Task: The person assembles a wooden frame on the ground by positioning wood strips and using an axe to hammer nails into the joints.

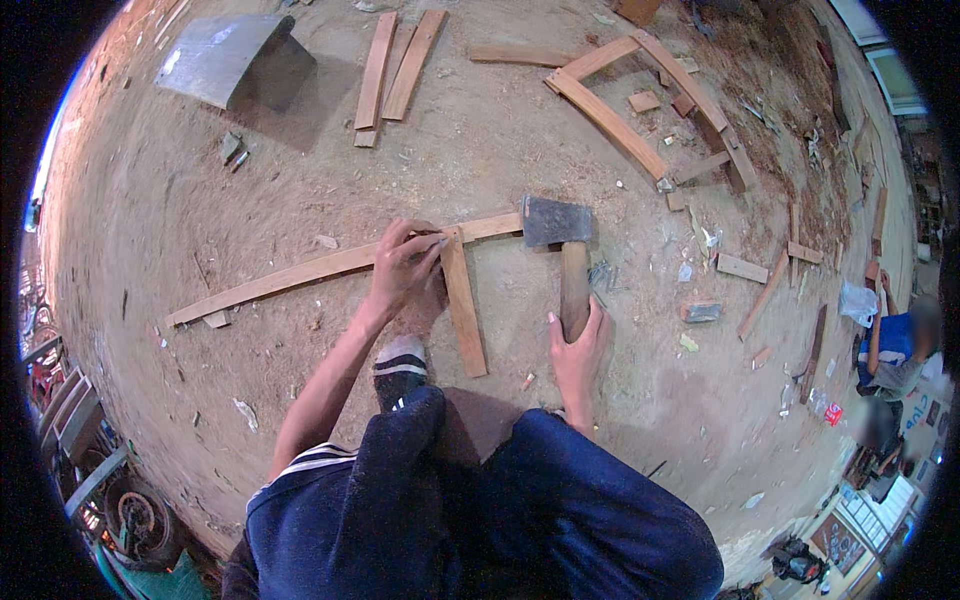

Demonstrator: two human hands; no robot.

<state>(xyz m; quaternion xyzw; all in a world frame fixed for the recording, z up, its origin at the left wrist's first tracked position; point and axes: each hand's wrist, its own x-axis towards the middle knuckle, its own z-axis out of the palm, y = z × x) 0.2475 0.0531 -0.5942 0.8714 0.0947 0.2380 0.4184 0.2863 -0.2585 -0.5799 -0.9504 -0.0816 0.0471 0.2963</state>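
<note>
My right hand (pixel 581 350) is wrapped round the wooden handle of a hatchet (pixel 557 222), whose dark metal head lies over the right end of a long wooden strip (pixel 290 277). The strip runs across the dirt floor. A shorter wooden strip (pixel 463 305) meets it and points back toward me, forming a T-like joint. My left hand (pixel 405 262) is closed in a pinch at this joint; whatever small thing its fingertips hold is too small to name. Beside the hatchet handle lies a small pile of nails (pixel 603 275). My sock-covered foot (pixel 401 370) rests near the shorter strip.
A bent metal sheet (pixel 225 60) and several loose wooden strips (pixel 400 75) lie at the far side. A wooden frame (pixel 615 125) is at the far right. Wood offcuts (pixel 742 267) and litter are scattered right. Another person (pixel 890 345) sits at the right edge.
</note>
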